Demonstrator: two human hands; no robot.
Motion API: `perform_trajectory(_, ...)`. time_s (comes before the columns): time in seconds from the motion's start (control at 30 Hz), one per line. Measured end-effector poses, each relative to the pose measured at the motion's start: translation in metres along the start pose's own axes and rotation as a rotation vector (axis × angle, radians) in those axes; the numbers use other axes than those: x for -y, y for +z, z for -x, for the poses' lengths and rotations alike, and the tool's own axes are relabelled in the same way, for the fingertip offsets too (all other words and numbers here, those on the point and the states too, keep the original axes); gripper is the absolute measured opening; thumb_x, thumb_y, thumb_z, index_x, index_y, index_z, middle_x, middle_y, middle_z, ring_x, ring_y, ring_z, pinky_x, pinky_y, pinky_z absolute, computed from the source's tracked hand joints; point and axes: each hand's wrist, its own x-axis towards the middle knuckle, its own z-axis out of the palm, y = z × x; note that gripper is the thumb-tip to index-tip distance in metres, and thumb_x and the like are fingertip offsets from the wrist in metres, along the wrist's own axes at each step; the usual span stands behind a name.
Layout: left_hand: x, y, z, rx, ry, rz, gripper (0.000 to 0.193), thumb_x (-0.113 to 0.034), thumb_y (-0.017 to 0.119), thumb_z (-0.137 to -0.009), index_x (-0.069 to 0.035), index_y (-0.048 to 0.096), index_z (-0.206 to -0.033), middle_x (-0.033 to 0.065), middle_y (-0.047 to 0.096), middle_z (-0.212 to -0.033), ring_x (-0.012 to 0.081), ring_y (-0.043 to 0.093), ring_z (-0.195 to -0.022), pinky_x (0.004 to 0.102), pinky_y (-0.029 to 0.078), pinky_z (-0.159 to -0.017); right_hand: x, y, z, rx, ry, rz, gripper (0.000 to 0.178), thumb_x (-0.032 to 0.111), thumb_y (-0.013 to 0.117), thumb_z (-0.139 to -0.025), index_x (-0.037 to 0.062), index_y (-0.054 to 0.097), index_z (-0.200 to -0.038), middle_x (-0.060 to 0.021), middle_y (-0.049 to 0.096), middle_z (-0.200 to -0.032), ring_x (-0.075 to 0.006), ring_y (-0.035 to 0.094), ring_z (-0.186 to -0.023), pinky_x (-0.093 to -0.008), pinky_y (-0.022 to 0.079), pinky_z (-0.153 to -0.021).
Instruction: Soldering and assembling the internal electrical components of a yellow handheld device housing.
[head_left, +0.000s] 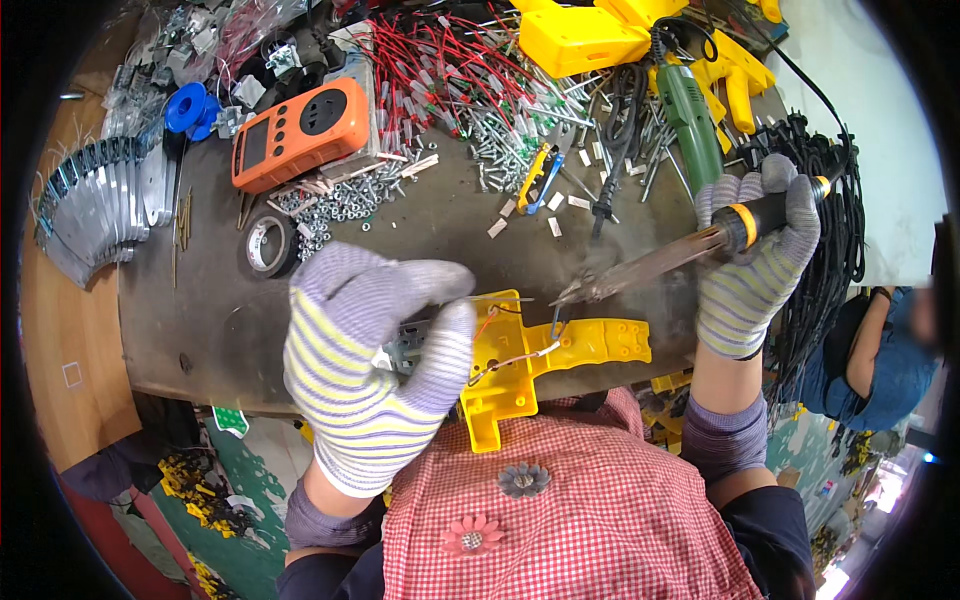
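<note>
My right hand (755, 255), in a striped glove, is wrapped around the black handle of a soldering iron (660, 262). The iron's metal barrel slants down to the left, with its tip above the work. Opposite it, my gloved left hand (385, 350) pinches a thin wire (505, 299) that points toward the tip. Below them, at the table's near edge, lies a yellow plastic housing half (590, 345) with a handle-shaped part to the right. Short leads (515, 360) run across its inside. My left hand partly hides a grey metal piece (407, 345) beside it.
Farther back lie an orange meter (300, 135), black tape (270, 246), loose nuts (345, 208), screws (505, 150), red-wired parts (430, 60) and cutters (540, 180). A green power tool (690, 125) and black cables (825, 200) crowd the right. Another person (870, 350) sits at far right.
</note>
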Motion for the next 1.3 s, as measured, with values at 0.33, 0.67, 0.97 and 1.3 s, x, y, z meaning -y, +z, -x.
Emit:
perform_trajectory(0.33, 0.019, -0.027, 0.041, -0.029, -0.22, 0.06, 0.023, 0.001, 0.075, -0.073, -0.009, 0.07, -0.093, 0.0029, 0.066, -0.086, 0.019, 0.053, -0.075, 0.0308, 0.044, -0.067, 0.009, 0.023, -0.011, 0.175, -0.1, 0.103, 0.023, 0.028, 0.062, -0.098, 0.0072, 0.067, -0.105, -0.0069, 0.071, -0.096, -0.0188, 0.068, -0.089, -0.0366, 0.058, -0.081)
perform_trajectory(0.67, 0.023, -0.01, 0.038, -0.041, -0.159, 0.09, 0.019, 0.0, 0.073, -0.076, -0.008, 0.07, -0.093, 0.0017, 0.059, -0.085, 0.0136, 0.05, -0.072, 0.0276, 0.04, -0.064, -0.026, 0.029, 0.011, 0.161, 0.06, 0.113, 0.032, 0.031, 0.063, -0.099, 0.0079, 0.062, -0.121, -0.0048, 0.07, -0.112, -0.0175, 0.069, -0.085, -0.037, 0.059, -0.076)
perform_trajectory(0.97, 0.03, -0.006, 0.032, -0.018, -0.113, 0.042, 0.021, 0.001, 0.075, -0.074, -0.009, 0.071, -0.092, 0.001, 0.06, -0.084, 0.0144, 0.05, -0.072, 0.0284, 0.041, -0.065, -0.032, 0.053, 0.013, -0.051, 0.06, 0.172, 0.028, 0.036, 0.063, -0.098, 0.008, 0.06, -0.1, -0.0045, 0.06, -0.075, -0.0156, 0.06, -0.064, -0.0282, 0.049, -0.059)
perform_trajectory(1.3, 0.03, -0.012, 0.044, -0.072, -0.34, 0.139, 0.023, -0.004, 0.079, -0.073, -0.012, 0.074, -0.094, 0.0004, 0.064, -0.084, 0.0168, 0.054, -0.075, 0.0311, 0.046, -0.067, -0.025, 0.05, 0.006, -0.062, 0.069, 0.168, 0.028, 0.036, 0.063, -0.098, 0.008, 0.061, -0.098, -0.005, 0.061, -0.075, -0.0166, 0.063, -0.066, -0.031, 0.053, -0.06)
